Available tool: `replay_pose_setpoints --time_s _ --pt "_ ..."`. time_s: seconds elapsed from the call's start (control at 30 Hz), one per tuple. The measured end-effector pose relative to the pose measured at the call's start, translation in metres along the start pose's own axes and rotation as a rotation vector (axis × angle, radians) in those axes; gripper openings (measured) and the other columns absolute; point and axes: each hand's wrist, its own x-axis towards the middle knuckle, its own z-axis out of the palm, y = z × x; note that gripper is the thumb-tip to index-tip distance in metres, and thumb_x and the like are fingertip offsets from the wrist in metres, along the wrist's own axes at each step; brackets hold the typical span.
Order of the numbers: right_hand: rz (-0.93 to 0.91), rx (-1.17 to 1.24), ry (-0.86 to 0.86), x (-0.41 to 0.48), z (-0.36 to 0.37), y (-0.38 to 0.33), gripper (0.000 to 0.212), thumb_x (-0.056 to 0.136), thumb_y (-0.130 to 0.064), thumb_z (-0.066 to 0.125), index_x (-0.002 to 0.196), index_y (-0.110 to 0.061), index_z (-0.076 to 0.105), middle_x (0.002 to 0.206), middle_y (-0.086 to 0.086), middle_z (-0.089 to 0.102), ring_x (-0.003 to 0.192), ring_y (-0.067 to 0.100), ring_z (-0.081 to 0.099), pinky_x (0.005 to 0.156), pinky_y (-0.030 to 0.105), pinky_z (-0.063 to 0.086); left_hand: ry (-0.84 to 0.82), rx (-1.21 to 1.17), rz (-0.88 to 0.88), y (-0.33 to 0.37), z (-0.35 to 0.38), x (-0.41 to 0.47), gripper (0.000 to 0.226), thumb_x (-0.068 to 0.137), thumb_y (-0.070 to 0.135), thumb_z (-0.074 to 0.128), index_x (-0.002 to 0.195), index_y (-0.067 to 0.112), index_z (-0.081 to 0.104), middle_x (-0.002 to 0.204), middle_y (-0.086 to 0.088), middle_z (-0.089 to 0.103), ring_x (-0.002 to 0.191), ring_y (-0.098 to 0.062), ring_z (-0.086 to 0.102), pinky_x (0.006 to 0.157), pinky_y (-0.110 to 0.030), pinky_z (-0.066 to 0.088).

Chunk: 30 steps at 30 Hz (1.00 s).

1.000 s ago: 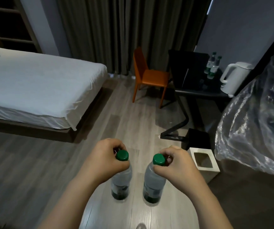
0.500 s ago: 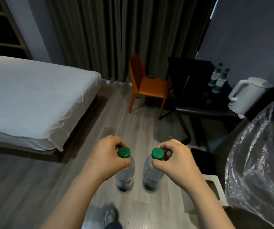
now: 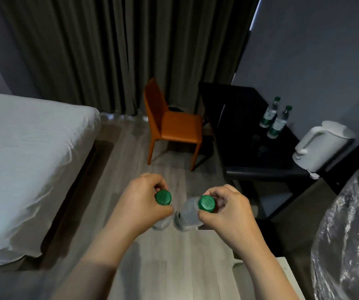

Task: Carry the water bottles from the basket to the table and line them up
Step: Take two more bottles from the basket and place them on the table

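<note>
My left hand (image 3: 139, 204) grips a clear water bottle with a green cap (image 3: 163, 197) by its neck. Just to its right, my right hand (image 3: 228, 211) holds a second green-capped bottle (image 3: 188, 215) the same way. Both bottles hang over the wooden floor, bodies almost touching. Ahead on the right is the black table (image 3: 258, 167). Two more green-capped bottles stand side by side at its far edge, one (image 3: 270, 113) behind the other (image 3: 279, 123). The basket is out of view.
A white kettle (image 3: 319, 146) sits on the table's right end. An orange chair (image 3: 172, 126) stands left of the table, before dark curtains. A white bed (image 3: 29, 161) fills the left. Crinkled clear plastic (image 3: 351, 239) bulges at the right edge.
The view has advanced toward the table and chair, which look larger and closer. Both hands still hold their bottles, which now swing closer together. The white bin on the floor has dropped out of view.
</note>
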Motion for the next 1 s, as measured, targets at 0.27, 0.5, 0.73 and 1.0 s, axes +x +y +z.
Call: replay_pose_setpoints --time_s 0.27,0.5,0.73,1.0 --pt "0.019 -0.025 0.047 0.125 0.017 0.019 0.021 0.06 -0.026 0.078 0.074 -0.032 0.064 0.08 -0.01 0.057 0.072 0.002 0.061 0.06 0.018 0.05 -0.09 -0.018 -0.005 -0.021 0.006 0.122 0.022 0.06 0.021 0.076 0.074 0.029 0.061 0.079 0.009 0.06 0.071 -0.004 0.059 0.058 -0.021 0.05" --pt "0.017 -0.014 0.058 0.244 0.003 0.039 0.022 0.061 -0.022 0.079 0.076 -0.03 0.065 0.08 -0.011 0.056 0.071 0.002 0.06 0.061 0.018 0.05 -0.091 0.006 -0.023 -0.011 0.02 0.248 0.023 0.058 0.02 0.077 0.075 0.026 0.062 0.079 0.005 0.061 0.071 -0.009 0.06 0.062 -0.029 0.053" --pt "0.016 -0.036 0.112 0.344 -0.013 0.057 0.026 0.064 -0.017 0.078 0.081 -0.03 0.064 0.083 -0.014 0.053 0.074 -0.002 0.057 0.061 0.009 0.043 -0.04 0.026 0.054 0.0 0.035 0.359 0.022 0.059 0.019 0.076 0.073 0.026 0.061 0.078 0.007 0.059 0.069 -0.003 0.056 0.055 -0.012 0.04" --pt "0.141 -0.056 0.161 0.439 -0.015 0.088 0.022 0.064 -0.025 0.08 0.08 -0.031 0.066 0.081 -0.011 0.056 0.07 -0.001 0.059 0.056 0.014 0.046 -0.168 -0.118 0.108 -0.005 0.066 0.484 0.021 0.062 0.016 0.077 0.075 0.026 0.063 0.081 0.004 0.064 0.072 -0.011 0.063 0.063 -0.032 0.055"
